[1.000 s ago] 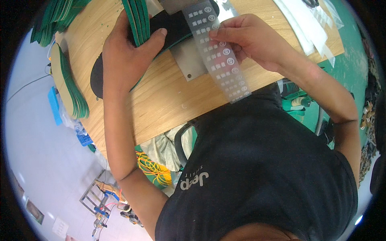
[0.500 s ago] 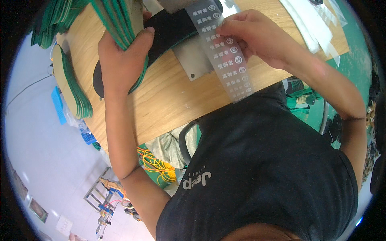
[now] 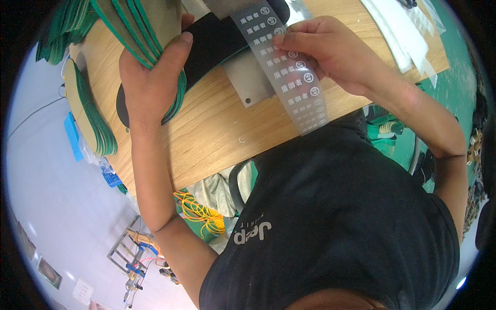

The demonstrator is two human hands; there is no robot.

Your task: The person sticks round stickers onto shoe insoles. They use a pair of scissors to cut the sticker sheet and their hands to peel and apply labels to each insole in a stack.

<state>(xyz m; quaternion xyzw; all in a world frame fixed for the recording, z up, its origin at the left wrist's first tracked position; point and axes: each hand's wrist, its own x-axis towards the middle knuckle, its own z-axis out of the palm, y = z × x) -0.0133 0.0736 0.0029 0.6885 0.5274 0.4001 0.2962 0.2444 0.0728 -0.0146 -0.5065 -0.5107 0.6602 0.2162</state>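
Note:
My left hand (image 3: 151, 88) is closed round a fanned stack of green-edged insoles (image 3: 135, 26), thumb on top. Beneath that hand a black insole (image 3: 209, 44) lies across the table, its rounded end showing by my wrist. With thumb and fingers my right hand (image 3: 330, 51) pinches a clear label strip (image 3: 289, 85) printed with rows of white marks. The strip crosses the black insole's right part and hangs toward the table's near edge. Partly under the insole and strip sits a metal plate (image 3: 245, 85) with a small hole at its corner.
On the wooden table (image 3: 217, 139), another insole stack (image 3: 88, 108) lies along the left edge, with more green-edged pieces (image 3: 64, 31) at the far left. White sheets (image 3: 390, 36) are at the far right. Yellow cord (image 3: 206, 217) and a blue tray (image 3: 73, 135) are beyond the table's edge.
The stack in my left hand has shifted slightly left and fanned wider. My right hand has moved a little left, and the strip's upper part with it.

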